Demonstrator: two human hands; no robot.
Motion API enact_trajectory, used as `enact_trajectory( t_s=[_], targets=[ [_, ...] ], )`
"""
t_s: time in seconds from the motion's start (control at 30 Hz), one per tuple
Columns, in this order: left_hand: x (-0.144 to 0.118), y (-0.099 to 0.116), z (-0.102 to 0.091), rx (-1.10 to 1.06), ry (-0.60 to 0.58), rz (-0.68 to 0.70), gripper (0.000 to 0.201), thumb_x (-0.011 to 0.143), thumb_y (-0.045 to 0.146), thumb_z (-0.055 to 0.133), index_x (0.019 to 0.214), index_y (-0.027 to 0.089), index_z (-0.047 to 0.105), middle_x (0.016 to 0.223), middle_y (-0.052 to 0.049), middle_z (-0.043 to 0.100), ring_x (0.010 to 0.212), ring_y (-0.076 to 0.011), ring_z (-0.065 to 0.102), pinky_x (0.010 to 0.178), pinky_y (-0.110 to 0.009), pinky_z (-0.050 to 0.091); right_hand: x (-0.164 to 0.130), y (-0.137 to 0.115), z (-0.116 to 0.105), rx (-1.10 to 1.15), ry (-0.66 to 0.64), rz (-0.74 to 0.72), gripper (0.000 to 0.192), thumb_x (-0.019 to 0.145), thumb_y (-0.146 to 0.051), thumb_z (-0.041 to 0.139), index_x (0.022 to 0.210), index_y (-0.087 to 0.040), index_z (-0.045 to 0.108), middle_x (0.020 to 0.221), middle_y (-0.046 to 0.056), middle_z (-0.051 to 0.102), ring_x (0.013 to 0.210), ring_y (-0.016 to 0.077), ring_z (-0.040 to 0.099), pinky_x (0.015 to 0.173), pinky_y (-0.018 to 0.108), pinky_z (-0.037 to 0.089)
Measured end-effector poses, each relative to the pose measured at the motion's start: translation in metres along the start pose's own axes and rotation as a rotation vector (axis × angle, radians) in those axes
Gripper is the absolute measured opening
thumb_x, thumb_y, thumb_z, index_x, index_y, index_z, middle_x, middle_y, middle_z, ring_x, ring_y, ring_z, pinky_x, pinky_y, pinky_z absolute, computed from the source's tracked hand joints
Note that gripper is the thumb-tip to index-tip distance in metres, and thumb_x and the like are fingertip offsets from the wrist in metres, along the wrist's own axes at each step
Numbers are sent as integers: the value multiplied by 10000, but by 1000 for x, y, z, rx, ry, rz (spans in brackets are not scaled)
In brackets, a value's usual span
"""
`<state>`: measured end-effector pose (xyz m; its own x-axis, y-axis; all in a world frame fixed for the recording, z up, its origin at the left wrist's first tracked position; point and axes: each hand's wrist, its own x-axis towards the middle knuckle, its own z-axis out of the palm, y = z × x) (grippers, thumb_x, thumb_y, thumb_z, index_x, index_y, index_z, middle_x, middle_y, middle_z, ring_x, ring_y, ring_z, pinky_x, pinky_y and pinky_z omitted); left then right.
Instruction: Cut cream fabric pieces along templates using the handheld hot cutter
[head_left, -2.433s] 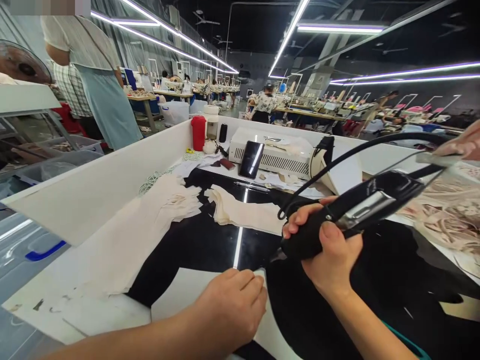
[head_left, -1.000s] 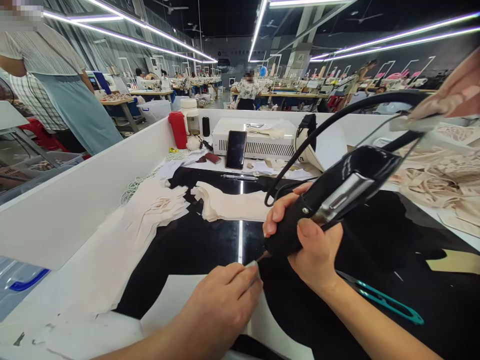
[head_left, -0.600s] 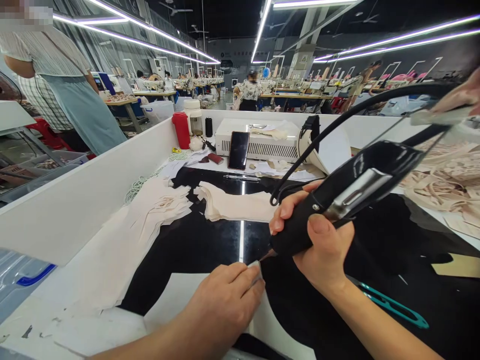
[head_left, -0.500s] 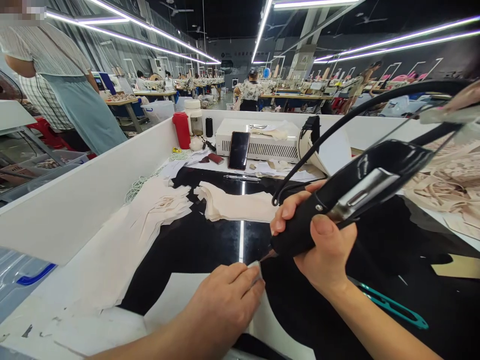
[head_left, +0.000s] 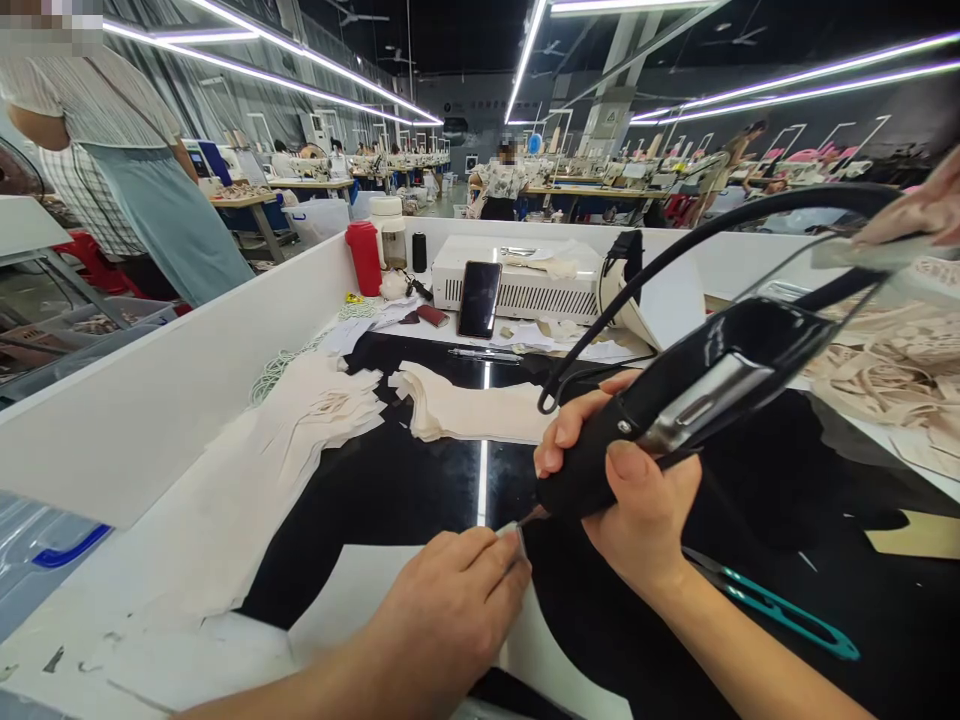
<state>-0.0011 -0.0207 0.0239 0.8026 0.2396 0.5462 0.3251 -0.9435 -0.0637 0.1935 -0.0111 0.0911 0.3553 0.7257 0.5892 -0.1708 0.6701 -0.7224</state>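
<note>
Right hand (head_left: 637, 500) wrapped tight around the black handle of a corded cutting tool (head_left: 675, 410), thumb pressed on top, body of the tool tilted up and to the right. Thin tip (head_left: 534, 516) pointing down-left, right at the edge of a small pale piece (head_left: 517, 535) pinched in the fingertips of the left hand (head_left: 450, 610). Left hand curled, knuckles up, resting on the black tabletop (head_left: 397, 490). Tip and piece look like touching, but too small to say for sure. Black cord (head_left: 720, 215) looping up from the tool and off to the right.

Just right of the right wrist, teal thread snips (head_left: 780, 610) lying flat on the black surface. Further back, 2 stacks of cream fabric pieces: a fanned one on the left (head_left: 330, 405), a folded one in the middle (head_left: 465, 410). Behind those, a pen (head_left: 484, 353), a phone (head_left: 480, 298) leaning against a white machine box (head_left: 525, 280), a red bottle (head_left: 365, 257) at the far corner. White divider wall (head_left: 187, 370) running along the left. More cream lace scraps (head_left: 885, 360) piled on the right, with another person's hand (head_left: 911, 210) above them. A person in a light apron (head_left: 150, 190) standing beyond the divider.
</note>
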Motion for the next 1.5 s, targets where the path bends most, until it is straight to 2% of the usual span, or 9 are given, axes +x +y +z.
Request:
enact_trajectory(
  t_s=[0.13, 0.33, 0.57, 0.87, 1.07, 1.3, 1.5],
  targets=[
    [-1, 1, 1, 7, 0, 5, 272, 1177, 92, 491, 1317, 86, 724, 1351, -91, 816, 1098, -223, 773, 800, -346, 623, 0, 0, 1, -24, -4, -7, 395, 956, -464, 908, 1169, -278, 633, 816, -61, 723, 570, 146, 680, 567, 299, 604],
    [-1, 1, 1, 13, -6, 9, 272, 1191, 106, 485, 1319, 98, 724, 1359, -82, 813, 1119, -223, 771, 818, -336, 607, 2, 0, 4, 5, 41, -9, 446, 905, -497, 942, 1147, -277, 639, 794, -60, 715, 549, 156, 668, 532, 299, 594],
    [-1, 2, 0, 8, -21, -7, 277, 1198, 125, 483, 1319, 102, 731, 1342, -71, 818, 1118, -216, 763, 825, -330, 594, -4, 2, 4, 2, 21, 9, 421, 945, -462, 927, 1176, -281, 624, 824, -60, 724, 590, 140, 671, 575, 290, 619],
    [-3, 0, -2, 40, -95, 26, 338, 1202, 104, 425, 1358, 72, 723, 1305, -98, 818, 1125, -221, 754, 845, -333, 593, -4, 1, 9, 59, 3, 19, 416, 939, -469, 930, 1174, -287, 640, 829, -72, 736, 589, 131, 684, 589, 277, 614],
    [-1, 0, -5, 62, -78, 35, 378, 1224, 128, 383, 1344, 75, 738, 1323, -85, 818, 1132, -202, 753, 861, -324, 601, -7, 2, 12, 50, -9, 14, 400, 957, -471, 922, 1167, -289, 634, 837, -74, 738, 589, 125, 684, 584, 267, 615],
    [-4, 0, -1, 83, -134, 25, 343, 1225, 157, 430, 1379, 94, 730, 1352, -94, 806, 1168, -198, 737, 899, -328, 611, -5, 2, 14, 10, 12, 9, 414, 947, -490, 916, 1144, -289, 613, 811, -74, 716, 567, 141, 676, 556, 284, 611],
    [-3, 1, -2, 18, -99, -3, 297, 1197, 106, 464, 1343, 82, 722, 1300, -96, 822, 1121, -222, 758, 857, -342, 608, -2, -3, 13, -3, 30, 13, 404, 919, -490, 923, 1125, -304, 629, 799, -65, 699, 564, 158, 662, 554, 319, 594]
  ],
)
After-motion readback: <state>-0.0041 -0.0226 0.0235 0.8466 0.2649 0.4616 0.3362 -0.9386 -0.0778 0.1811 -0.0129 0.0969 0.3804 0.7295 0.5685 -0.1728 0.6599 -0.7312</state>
